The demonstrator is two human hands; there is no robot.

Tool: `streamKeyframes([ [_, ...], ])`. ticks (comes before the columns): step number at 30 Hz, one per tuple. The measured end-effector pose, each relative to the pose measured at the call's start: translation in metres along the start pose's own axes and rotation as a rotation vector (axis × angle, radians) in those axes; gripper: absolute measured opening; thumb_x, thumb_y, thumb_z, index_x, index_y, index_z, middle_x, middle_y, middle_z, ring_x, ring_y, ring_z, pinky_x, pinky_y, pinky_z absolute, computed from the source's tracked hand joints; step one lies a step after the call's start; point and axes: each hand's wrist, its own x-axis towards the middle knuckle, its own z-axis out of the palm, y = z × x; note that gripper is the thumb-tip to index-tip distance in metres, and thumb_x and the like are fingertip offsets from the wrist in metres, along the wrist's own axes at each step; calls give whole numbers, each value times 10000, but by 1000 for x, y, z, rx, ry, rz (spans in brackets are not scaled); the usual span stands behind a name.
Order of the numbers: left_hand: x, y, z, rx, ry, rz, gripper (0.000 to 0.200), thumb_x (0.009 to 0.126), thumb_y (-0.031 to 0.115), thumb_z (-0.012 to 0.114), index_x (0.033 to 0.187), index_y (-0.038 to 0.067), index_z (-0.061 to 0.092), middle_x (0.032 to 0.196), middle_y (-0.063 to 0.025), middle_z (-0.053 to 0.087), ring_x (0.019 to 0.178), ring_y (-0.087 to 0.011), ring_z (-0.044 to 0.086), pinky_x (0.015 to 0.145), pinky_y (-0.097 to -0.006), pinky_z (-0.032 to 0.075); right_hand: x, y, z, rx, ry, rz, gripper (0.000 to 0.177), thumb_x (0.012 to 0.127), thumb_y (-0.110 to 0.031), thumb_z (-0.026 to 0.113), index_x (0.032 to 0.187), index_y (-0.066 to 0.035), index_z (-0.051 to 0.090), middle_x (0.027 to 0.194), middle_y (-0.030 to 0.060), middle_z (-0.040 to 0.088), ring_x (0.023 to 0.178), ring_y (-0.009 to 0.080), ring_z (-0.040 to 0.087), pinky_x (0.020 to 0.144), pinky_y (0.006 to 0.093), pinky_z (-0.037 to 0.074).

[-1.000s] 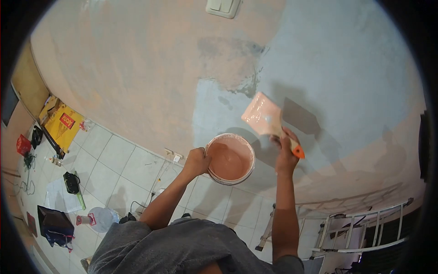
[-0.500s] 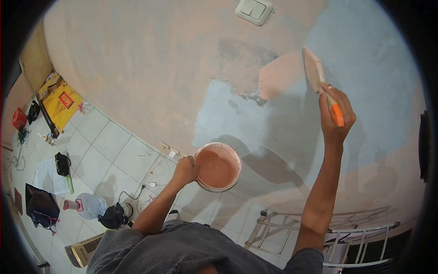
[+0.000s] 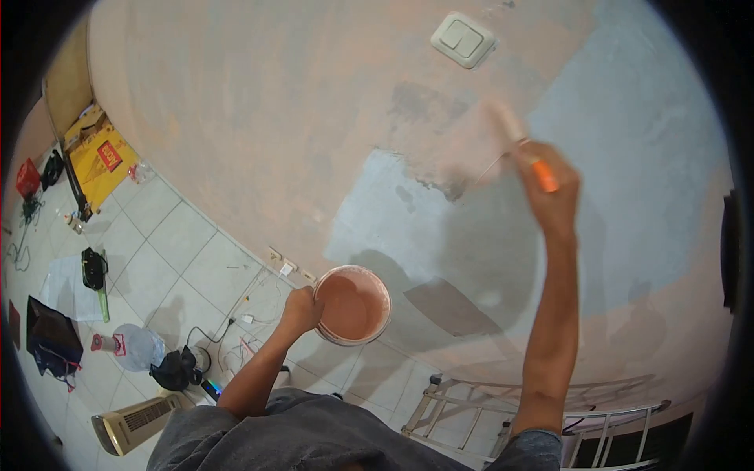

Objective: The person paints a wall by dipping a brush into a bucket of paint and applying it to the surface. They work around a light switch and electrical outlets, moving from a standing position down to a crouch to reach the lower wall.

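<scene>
My left hand (image 3: 301,312) grips the rim of a small white bucket (image 3: 353,343) and keeps it close to the wall. Pinkish-orange filler (image 3: 343,312) coats the inside and fills part of it. In my right hand (image 3: 555,192) is a putty knife (image 3: 509,124) with an orange-ended handle (image 3: 543,174); its blade is motion-blurred against the wall (image 3: 259,118). Around the blade the wall is pinkish, bordering a pale blue-grey area (image 3: 636,149). A rough, chipped edge (image 3: 440,188) shows left of my right hand, which partly hides the freshly coated spot.
A light switch (image 3: 462,39) is fixed above the blade. Low on the wall sits a socket with a plug (image 3: 287,268). A metal ladder (image 3: 620,432) stands at lower right. Across the tiled floor lie cables, a large clear bottle (image 3: 141,347), a dark bag (image 3: 53,339) and a heater-like unit (image 3: 137,424).
My right hand has swept the putty knife left and slightly down over the wall, across the fresh filler patch. The bucket sits a little lower and further left as the view shifts.
</scene>
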Motion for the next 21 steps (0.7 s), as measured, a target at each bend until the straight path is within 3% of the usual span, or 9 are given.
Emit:
streamKeyframes([
  [1, -2, 0, -2, -21, -14, -35, 280, 739, 172, 584, 766, -107, 593, 754, -330, 599, 749, -464, 615, 694, -484, 505, 14, -10, -12, -67, 112, -38, 92, 808, -66, 648, 894, -37, 664, 875, 116, 664, 758, 271, 644, 678, 335, 514],
  [5, -5, -7, -3, -40, -21, -39, 271, 739, 166, 585, 761, -104, 589, 756, -329, 599, 746, -459, 616, 689, -485, 504, 22, -29, -16, -357, 153, -90, 95, 818, -84, 642, 910, -67, 663, 897, 100, 651, 753, 255, 634, 639, 323, 511],
  [7, -6, -7, -5, -17, -12, -23, 265, 733, 161, 590, 760, -103, 589, 757, -330, 599, 743, -457, 616, 683, -484, 504, 1, -22, 18, -669, 148, -281, 145, 802, -98, 647, 947, -104, 650, 938, 89, 629, 763, 237, 618, 601, 312, 509],
  [9, -8, -12, -6, -22, -6, -27, 264, 732, 159, 592, 760, -103, 589, 756, -330, 598, 741, -456, 616, 682, -484, 504, -38, -22, 71, -767, 11, -224, 199, 741, -106, 629, 939, -111, 604, 988, 84, 595, 827, 226, 608, 648, 306, 521],
  [11, -10, -13, -6, -26, -6, -29, 262, 730, 158, 594, 761, -103, 589, 754, -330, 598, 739, -455, 617, 681, -483, 505, -70, -36, 112, -578, -114, -330, 147, 711, -104, 612, 850, -83, 572, 948, 114, 571, 845, 242, 590, 660, 295, 515],
  [13, -13, -12, -10, -21, 3, -40, 269, 731, 161, 594, 766, -106, 589, 751, -328, 599, 736, -458, 617, 681, -481, 506, -98, -57, 140, -345, -350, -268, 102, 710, -91, 605, 800, -77, 559, 899, 93, 568, 805, 236, 584, 637, 308, 509],
  [17, -17, -19, -12, -6, 17, -44, 272, 734, 164, 592, 773, -105, 593, 749, -325, 600, 732, -459, 616, 683, -482, 507, -93, -72, 152, -151, -369, -252, 99, 705, -83, 602, 799, -81, 573, 845, 73, 568, 767, 233, 577, 617, 319, 499],
  [21, -22, -23, -10, 4, 22, -91, 270, 728, 162, 563, 757, -105, 593, 736, -324, 597, 741, -463, 613, 690, -482, 499, -33, -47, 102, -241, -109, -251, 134, 743, -60, 606, 873, -88, 623, 843, 79, 595, 770, 238, 599, 628, 337, 503],
])
